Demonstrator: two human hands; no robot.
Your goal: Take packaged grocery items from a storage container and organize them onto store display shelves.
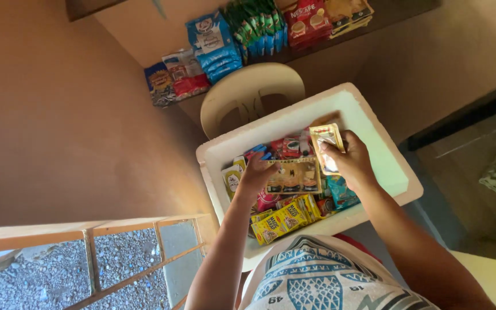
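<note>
From the head camera, looking down, the right hand (348, 158) was pinched shut on a gold sachet (326, 143), thumb and fingers clamping its lower half so it stood upright just right of the frame's centre. The left hand (256, 172) had its fingers curled narrowly over the left end of a strip of gold sachets (294, 175) that lay flat across the middle of a white foam box (397, 166). Both packets were over the box, at centre frame. Inside it, yellow packets (282, 218) sat at the lower edge, a teal packet (340, 192) lay below the right hand, and red and blue ones crowded the top. Behind the box stood a cream plastic chair (248, 92). On the shelf along the top of the frame hung blue packets (216, 43), green sachets (254, 20) and a red packet (308, 20).
</note>
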